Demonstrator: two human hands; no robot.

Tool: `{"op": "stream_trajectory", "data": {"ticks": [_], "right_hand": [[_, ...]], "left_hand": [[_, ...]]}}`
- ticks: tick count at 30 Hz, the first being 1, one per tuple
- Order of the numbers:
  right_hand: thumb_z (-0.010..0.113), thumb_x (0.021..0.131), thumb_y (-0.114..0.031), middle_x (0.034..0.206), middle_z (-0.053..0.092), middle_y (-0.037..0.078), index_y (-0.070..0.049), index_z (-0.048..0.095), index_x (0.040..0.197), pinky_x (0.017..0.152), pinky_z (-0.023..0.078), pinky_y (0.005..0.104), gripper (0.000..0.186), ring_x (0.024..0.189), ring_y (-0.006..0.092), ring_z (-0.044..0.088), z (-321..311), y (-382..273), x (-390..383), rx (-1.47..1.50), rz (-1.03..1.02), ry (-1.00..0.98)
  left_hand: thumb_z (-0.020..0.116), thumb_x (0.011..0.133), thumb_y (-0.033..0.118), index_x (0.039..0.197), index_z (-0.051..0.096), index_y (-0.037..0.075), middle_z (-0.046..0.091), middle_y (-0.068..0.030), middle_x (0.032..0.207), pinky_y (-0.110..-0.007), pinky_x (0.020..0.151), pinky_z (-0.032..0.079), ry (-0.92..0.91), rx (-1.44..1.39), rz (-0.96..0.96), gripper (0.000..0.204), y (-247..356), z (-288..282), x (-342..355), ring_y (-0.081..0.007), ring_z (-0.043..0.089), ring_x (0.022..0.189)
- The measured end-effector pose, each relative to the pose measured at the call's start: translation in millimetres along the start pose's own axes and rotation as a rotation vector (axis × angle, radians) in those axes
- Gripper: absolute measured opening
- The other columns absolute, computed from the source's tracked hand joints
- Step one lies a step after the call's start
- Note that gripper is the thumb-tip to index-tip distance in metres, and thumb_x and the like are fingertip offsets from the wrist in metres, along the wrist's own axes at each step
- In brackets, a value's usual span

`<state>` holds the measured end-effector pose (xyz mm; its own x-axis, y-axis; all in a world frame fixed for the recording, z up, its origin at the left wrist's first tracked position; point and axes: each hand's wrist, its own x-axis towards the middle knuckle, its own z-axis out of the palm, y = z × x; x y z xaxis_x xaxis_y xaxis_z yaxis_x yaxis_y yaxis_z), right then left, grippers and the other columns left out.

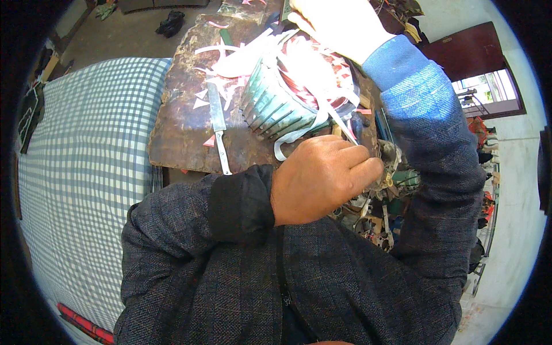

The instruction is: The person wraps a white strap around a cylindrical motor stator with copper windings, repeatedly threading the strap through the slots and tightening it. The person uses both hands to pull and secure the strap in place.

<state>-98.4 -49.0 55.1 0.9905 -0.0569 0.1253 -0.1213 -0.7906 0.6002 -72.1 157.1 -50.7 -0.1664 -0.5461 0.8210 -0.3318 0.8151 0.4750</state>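
Observation:
A motor stator (265, 109) with a green finned housing lies on the worn wooden bench, its copper windings (315, 72) facing up and right. White tape (294, 135) loops around the windings and hangs over the near rim. My left hand (325, 179) is closed at the stator's near side, gripping a thin white strip (344, 125) that runs up to the windings. At the far side, my right hand (339, 26) reaches over the stator with curled fingers. Glare and the frame's upper edge hide what it holds, if anything.
A knife (217, 121) with a white handle lies left of the stator among white and pink scraps (208, 140). A checked cloth (92, 172) covers a surface at the left. Metal parts and tools (382, 221) clutter the area right of my left hand.

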Motion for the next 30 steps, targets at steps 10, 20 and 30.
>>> {"op": "stream_trajectory", "data": {"ticks": [10,20,30], "right_hand": [[0.059,0.093,-0.018,0.081,0.071,0.015,-0.007,0.067,0.101,0.071,0.057,0.0434,0.016,0.077,0.0323,0.073,22,-1,7,0.53,0.237,0.032],[0.068,0.099,-0.018,0.08,0.064,-0.002,-0.004,0.07,0.1,0.065,0.051,0.0266,0.014,0.076,0.0083,0.061,46,-15,-7,1.713,0.71,0.213],[0.07,0.087,-0.018,0.084,0.068,0.009,-0.006,0.072,0.091,0.076,0.055,0.0366,0.012,0.081,0.0251,0.067,30,-9,-19,0.646,-0.091,0.056]], "left_hand": [[0.072,0.078,0.012,0.104,0.064,0.004,0.06,-0.0078,0.083,-0.04,0.064,0.052,0.015,0.014,0.021,0.029,1,-3,1,-0.0277,0.064,0.074],[0.064,0.081,0.013,0.099,0.062,0.005,0.058,-0.0077,0.082,-0.037,0.068,0.053,0.071,0.042,0.014,0.02,3,1,3,-0.0252,0.066,0.076],[0.074,0.079,0.004,0.103,0.067,0.004,0.062,-0.0081,0.082,-0.038,0.061,0.052,0.074,0.034,0.015,0.025,3,-4,20,-0.0269,0.065,0.069]]}}
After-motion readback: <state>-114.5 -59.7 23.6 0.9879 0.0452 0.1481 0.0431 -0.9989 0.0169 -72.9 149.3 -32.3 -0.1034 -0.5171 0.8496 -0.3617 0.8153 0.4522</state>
